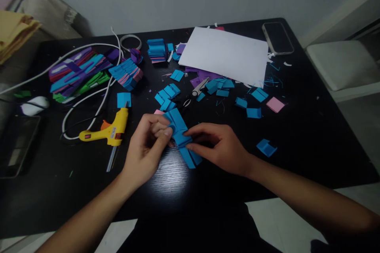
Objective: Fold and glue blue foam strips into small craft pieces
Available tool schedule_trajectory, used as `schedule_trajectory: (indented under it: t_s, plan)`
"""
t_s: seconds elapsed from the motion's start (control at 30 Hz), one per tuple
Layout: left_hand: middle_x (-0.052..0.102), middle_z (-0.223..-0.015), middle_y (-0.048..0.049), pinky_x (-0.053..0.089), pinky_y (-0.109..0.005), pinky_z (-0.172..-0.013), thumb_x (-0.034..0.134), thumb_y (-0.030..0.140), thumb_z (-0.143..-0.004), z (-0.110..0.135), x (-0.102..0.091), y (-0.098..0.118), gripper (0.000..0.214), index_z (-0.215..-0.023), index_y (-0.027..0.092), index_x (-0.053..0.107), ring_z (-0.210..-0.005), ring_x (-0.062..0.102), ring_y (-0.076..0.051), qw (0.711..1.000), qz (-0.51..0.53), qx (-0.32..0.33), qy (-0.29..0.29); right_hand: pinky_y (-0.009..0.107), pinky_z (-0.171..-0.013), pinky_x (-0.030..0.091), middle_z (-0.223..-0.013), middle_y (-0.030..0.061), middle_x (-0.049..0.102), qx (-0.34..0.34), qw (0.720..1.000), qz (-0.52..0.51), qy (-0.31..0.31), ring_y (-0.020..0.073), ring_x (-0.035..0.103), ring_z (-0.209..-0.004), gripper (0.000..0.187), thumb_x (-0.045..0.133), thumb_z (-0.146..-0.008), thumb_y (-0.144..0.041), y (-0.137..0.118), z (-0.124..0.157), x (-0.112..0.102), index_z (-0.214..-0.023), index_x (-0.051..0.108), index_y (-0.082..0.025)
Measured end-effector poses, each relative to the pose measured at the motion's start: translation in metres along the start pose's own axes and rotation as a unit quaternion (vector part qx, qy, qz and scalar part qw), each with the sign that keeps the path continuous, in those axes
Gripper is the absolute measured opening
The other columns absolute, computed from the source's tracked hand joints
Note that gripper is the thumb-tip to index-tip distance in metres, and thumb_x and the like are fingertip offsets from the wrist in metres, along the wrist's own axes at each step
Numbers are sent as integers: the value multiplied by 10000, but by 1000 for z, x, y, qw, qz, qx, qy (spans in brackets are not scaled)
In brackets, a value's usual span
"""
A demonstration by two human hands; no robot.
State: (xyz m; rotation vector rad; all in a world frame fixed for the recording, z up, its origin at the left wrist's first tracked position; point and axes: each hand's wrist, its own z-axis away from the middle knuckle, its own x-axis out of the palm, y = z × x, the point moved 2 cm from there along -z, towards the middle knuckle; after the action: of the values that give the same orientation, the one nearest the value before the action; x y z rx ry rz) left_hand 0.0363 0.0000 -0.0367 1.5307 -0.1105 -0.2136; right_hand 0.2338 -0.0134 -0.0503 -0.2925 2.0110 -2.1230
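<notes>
Between my two hands, a folded strip of blue paper (178, 126) is held tilted above the dark table. My left hand (151, 138) pinches its upper left edge between thumb and fingers. From the other side, my right hand (218, 146) grips the strip's right edge with thumb and forefinger. A flap at the lower end of the strip hangs down toward me. Just beyond my hands lie several small folded blue paper pieces (166, 95), with a bit of pink paper (159, 112) partly hidden behind my left fingers.
A yellow glue gun (117, 128) lies left of my hands, near a looping white cable (63, 120). Scissors (196, 92) rest by a white sheet (225, 53). Folded paper bundles (78, 69) sit at the back left, a phone (278, 38) at the back right.
</notes>
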Motion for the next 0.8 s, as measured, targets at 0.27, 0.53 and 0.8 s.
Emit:
schedule_trajectory:
  t_s: [0.27, 0.53, 0.8]
  plan:
    - [683, -833, 10, 564, -252, -670, 733, 198, -896, -3, 0, 0, 206, -993, 217, 552, -692, 654, -120, 997, 68, -9, -26, 299, -845, 652, -969, 18, 825, 23, 999, -25, 28, 186, 791, -934, 104, 738, -921, -223, -7, -2, -4, -995, 812, -230]
    - [719, -774, 11, 548, -237, -677, 771, 151, -863, 2, 0, -1, 73, -898, 203, 732, -698, 669, -117, 998, -64, 11, -27, 324, -871, 656, -943, 8, 817, 30, 998, -44, 42, 181, 788, -905, 142, 842, -829, -205, 0, -2, -2, -963, 804, -229]
    - [718, -785, 27, 576, -247, -701, 842, 152, -794, 2, 1, -1, 196, -908, 217, 697, -710, 676, -124, 998, -56, 15, 21, 301, -774, 654, -862, 7, 776, 26, 995, -34, 85, 175, 769, -814, 275, 919, -756, -325, -1, -1, -4, -904, 717, -212]
